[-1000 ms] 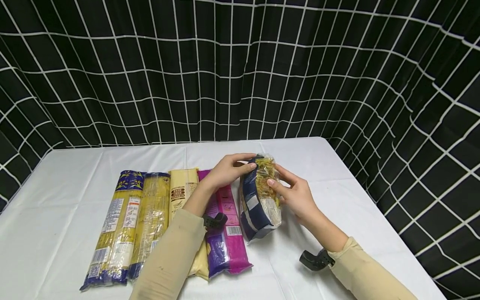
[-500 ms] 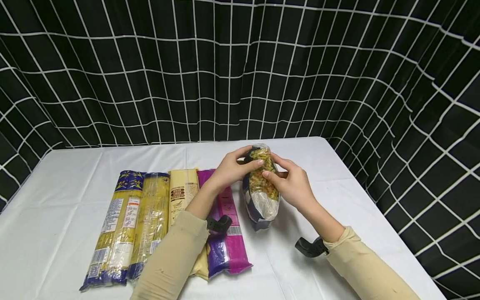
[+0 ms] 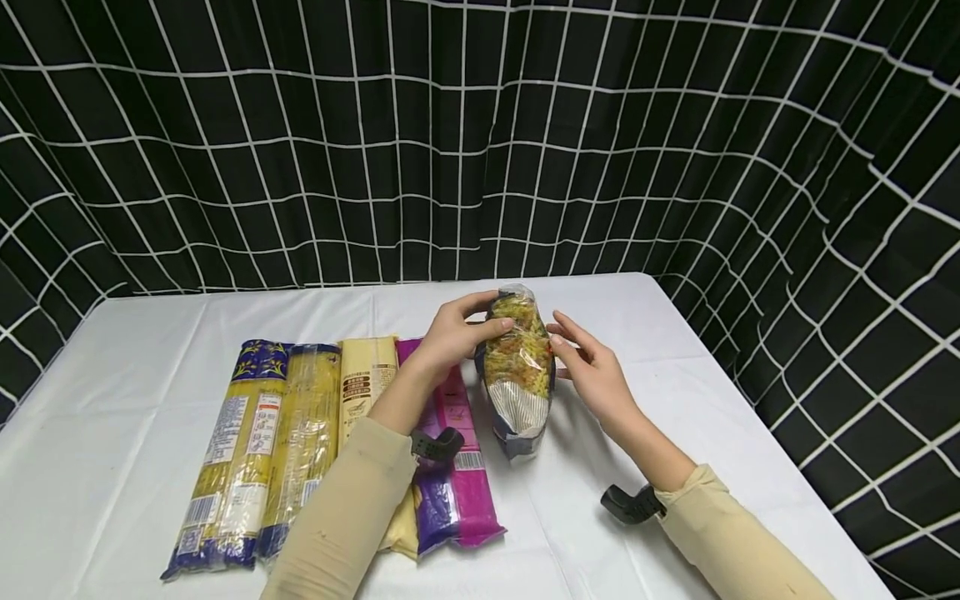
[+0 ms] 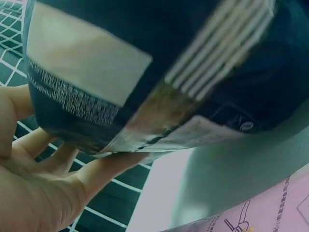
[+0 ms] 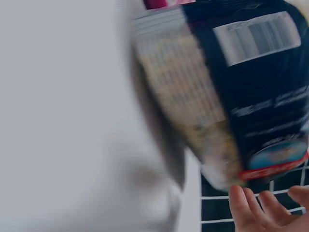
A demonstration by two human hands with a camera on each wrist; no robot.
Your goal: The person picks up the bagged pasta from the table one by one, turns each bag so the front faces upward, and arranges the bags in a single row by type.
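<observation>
Currently, the left hand [image 3: 454,335] grips a navy pasta bag [image 3: 517,367] just right of a magenta packet [image 3: 469,487] on the bench [image 3: 678,383], the right hand [image 3: 596,382] relaxed alongside, where gentle support should steady it.

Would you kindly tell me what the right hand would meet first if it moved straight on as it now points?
The right hand would likely meet the navy pasta bag first; whether they already touch is unclear.
</observation>
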